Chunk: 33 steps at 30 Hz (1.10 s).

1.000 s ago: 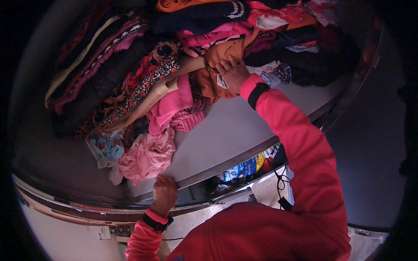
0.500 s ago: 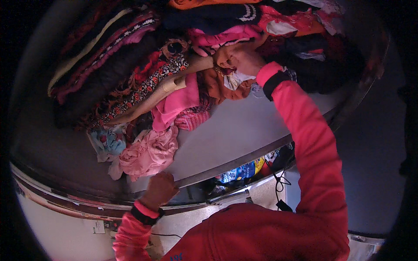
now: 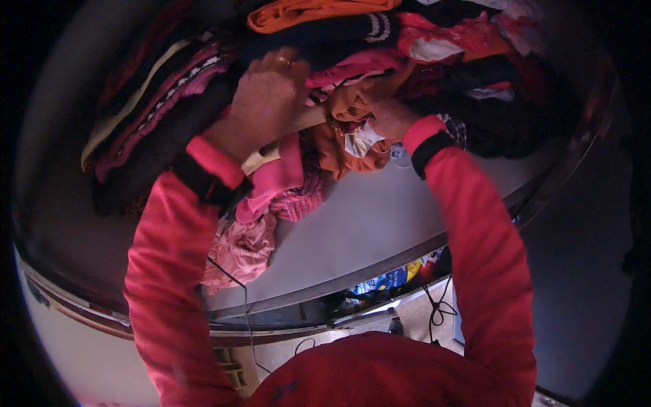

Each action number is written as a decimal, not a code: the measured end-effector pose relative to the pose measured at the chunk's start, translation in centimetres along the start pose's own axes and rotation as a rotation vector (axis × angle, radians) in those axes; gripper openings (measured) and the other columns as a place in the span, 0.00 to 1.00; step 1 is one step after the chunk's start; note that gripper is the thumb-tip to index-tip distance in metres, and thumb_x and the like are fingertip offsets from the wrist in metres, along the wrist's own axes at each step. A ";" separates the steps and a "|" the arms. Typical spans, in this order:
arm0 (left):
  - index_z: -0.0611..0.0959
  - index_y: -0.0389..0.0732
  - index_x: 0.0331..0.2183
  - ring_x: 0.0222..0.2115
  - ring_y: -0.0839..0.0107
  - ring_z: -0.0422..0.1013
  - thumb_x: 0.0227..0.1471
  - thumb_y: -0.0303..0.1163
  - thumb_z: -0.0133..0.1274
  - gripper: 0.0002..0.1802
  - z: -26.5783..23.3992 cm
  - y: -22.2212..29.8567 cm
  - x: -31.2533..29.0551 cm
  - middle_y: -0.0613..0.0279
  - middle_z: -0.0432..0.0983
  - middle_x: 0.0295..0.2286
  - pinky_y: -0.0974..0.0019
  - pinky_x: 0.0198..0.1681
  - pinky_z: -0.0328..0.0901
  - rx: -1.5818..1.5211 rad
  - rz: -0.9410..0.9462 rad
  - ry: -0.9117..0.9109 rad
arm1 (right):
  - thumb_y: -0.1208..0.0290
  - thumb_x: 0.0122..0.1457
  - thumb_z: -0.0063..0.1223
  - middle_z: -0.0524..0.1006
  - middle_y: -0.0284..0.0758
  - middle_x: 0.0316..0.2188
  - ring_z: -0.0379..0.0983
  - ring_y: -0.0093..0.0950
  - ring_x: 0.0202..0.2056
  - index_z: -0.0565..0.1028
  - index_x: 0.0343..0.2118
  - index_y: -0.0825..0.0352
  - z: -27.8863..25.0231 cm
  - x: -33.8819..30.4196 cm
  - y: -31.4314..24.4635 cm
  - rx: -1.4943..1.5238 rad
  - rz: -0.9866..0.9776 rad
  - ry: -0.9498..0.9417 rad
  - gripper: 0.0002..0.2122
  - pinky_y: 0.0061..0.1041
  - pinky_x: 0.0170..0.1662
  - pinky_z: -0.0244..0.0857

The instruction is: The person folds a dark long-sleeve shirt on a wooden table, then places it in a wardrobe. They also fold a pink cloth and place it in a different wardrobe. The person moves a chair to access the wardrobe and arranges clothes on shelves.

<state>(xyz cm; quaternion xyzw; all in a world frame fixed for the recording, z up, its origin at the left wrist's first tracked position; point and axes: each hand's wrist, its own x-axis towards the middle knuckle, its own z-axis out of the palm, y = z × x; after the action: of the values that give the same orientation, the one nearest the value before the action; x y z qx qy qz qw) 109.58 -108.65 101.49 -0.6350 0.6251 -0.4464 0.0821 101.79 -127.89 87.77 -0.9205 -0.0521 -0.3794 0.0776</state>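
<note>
My right hand (image 3: pixel 390 120) is closed on a rust-orange cloth (image 3: pixel 349 102) in the middle of the clothes pile, with a white piece of fabric (image 3: pixel 363 140) just below the fingers. Over the left part of the pile is my left hand (image 3: pixel 268 91), beside the navy garment with white stripes (image 3: pixel 325 35); its fingers are blurred and I cannot make out a hold. A pink folded cloth (image 3: pixel 281 169) lies below that hand, next to a pink knitted piece (image 3: pixel 298 200). My left forearm hides most of the patterned cloth there.
Folded dark and striped clothes (image 3: pixel 159 102) lie at the left. At the back are an orange garment (image 3: pixel 319 12) and a red-and-white one (image 3: pixel 444 41). A crumpled light pink cloth (image 3: pixel 244 254) rests near the grey surface's front edge (image 3: pixel 325 285). Colourful packages (image 3: pixel 386 279) sit below that edge; a thin black cable (image 3: pixel 247 319) hangs by my left arm.
My left hand has risen from the front edge, beside the light pink cloth, up over the pile. My right hand stays at the rust-orange cloth, nearly unmoved.
</note>
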 end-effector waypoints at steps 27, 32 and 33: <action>0.68 0.46 0.46 0.47 0.51 0.61 0.43 0.36 0.47 0.24 4.7 -6.5 8.9 0.53 0.56 0.51 0.48 0.48 0.55 0.271 -0.071 -0.011 | 0.81 0.41 0.48 0.66 0.51 0.42 0.63 0.46 0.46 0.61 0.45 0.73 0.4 -0.3 1.2 0.121 0.112 -0.171 0.23 0.36 0.49 0.58; 0.68 0.46 0.47 0.47 0.51 0.61 0.44 0.37 0.47 0.25 4.2 -8.4 10.9 0.53 0.55 0.51 0.47 0.48 0.56 0.154 -0.152 -0.072 | 0.80 0.42 0.48 0.65 0.50 0.43 0.62 0.46 0.46 0.62 0.46 0.70 0.2 -0.7 1.3 0.200 0.119 -0.199 0.23 0.37 0.49 0.57; 0.67 0.46 0.47 0.47 0.51 0.61 0.44 0.37 0.46 0.25 4.4 -8.6 11.1 0.53 0.55 0.51 0.47 0.48 0.56 0.143 -0.153 -0.078 | 0.80 0.43 0.48 0.66 0.50 0.43 0.62 0.46 0.46 0.62 0.46 0.70 0.0 -0.7 1.3 0.171 0.138 -0.224 0.22 0.37 0.49 0.57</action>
<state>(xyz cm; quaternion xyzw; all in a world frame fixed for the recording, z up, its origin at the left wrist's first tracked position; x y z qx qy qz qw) 116.73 -118.47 109.73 -0.6902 0.5378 -0.4697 0.1173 101.53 -129.22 87.13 -0.9485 -0.0291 -0.2621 0.1755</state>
